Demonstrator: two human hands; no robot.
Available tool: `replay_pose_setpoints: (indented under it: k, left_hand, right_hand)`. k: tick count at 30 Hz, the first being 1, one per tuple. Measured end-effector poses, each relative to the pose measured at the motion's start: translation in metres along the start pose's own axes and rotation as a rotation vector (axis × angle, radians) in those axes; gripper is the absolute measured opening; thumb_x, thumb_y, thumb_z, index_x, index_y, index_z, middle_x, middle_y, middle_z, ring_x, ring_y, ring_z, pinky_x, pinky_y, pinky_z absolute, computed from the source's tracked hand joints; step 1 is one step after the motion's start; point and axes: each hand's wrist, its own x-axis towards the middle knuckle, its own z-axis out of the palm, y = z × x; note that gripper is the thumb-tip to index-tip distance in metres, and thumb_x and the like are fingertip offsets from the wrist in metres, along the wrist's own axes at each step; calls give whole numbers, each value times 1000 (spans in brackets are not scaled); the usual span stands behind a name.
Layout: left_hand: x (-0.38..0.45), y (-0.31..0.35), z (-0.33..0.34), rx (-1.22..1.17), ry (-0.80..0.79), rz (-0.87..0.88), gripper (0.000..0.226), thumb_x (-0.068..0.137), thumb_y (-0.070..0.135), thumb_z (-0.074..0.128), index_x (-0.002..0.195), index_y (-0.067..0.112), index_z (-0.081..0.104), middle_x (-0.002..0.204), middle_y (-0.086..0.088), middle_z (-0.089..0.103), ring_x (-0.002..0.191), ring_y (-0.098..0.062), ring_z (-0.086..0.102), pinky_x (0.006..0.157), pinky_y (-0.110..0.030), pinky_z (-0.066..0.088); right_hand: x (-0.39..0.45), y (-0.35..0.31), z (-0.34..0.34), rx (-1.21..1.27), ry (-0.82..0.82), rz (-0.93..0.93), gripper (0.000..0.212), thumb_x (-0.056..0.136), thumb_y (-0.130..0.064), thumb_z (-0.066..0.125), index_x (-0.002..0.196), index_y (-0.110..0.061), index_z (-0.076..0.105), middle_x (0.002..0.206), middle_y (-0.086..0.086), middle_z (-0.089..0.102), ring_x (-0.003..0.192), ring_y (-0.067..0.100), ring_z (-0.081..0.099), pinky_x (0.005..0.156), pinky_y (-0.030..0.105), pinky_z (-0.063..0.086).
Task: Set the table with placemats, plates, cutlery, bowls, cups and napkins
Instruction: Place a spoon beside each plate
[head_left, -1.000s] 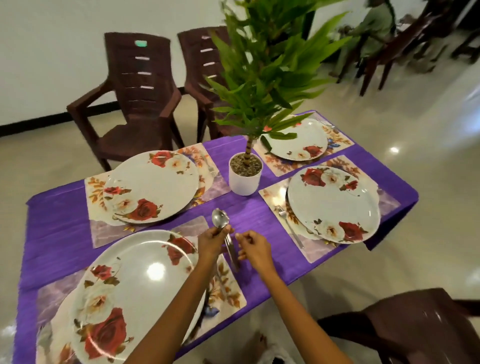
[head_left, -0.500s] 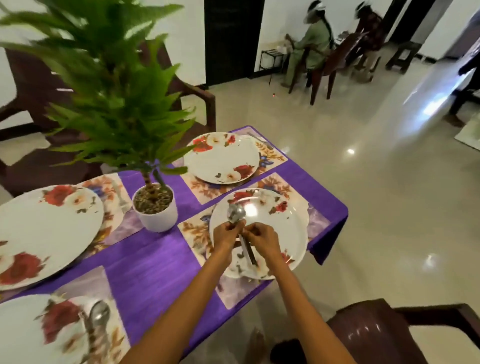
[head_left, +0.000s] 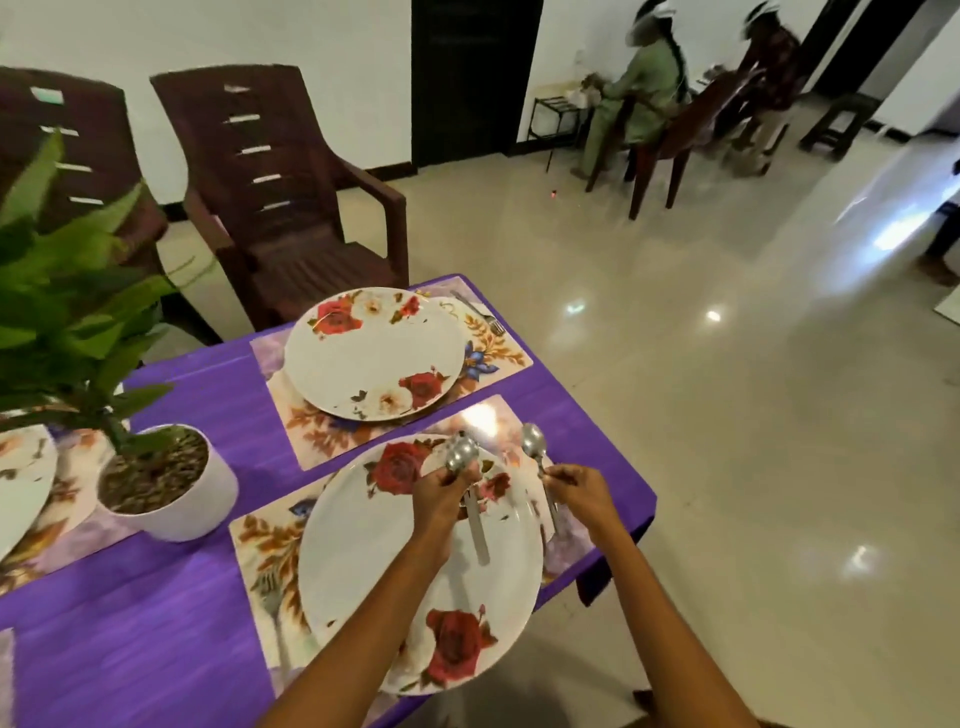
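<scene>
- Left hand (head_left: 441, 493): grip closed on a bunch of spoons (head_left: 461, 456), count unclear, handles hanging over the near plate (head_left: 363, 561).
- Right hand (head_left: 579, 491): grip pinching one spoon (head_left: 534, 441), just right of that plate.
- Two whole plates; the second plate (head_left: 371, 358) lies beyond both grips on the worktop (head_left: 156, 623).
- Two forks: one fork (head_left: 272, 608) left of the left grip, the other fork (head_left: 480, 314) far beyond.

No readable text, labels or numbers anywhere.

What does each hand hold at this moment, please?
Left hand: closed on the remaining spoons, above the near plate.
Right hand: closed on a single spoon, over the placemat.
</scene>
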Motion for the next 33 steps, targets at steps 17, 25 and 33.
replay_pose_setpoints:
  k: [17,25,33]
  left_hand:
    - [60,26,48,48,-25,20,14,83,17,69,94,8,69,88,-9,70,88,-26,67,78,-38,56]
    - [65,31,113,26,-102,-26,16,84,17,69,90,2,65,68,-4,60,49,-9,61,42,-17,48]
    - [94,32,236,-15,-183,-28,15,84,18,70,76,8,62,66,-6,62,50,-12,62,43,-24,50]
  right_hand:
    - [37,17,16,-163,-26,47,30,81,-2,69,64,-26,64,70,-3,66,72,13,65,74,28,57]
    - [46,-10,-21,286,172,2,16,87,-25,68,73,-16,67,62,1,65,58,12,60,61,27,54]
    - [130,-5,-116,221,-14,-68,10,89,-14,64,91,-7,70,81,5,69,68,14,63,60,21,53]
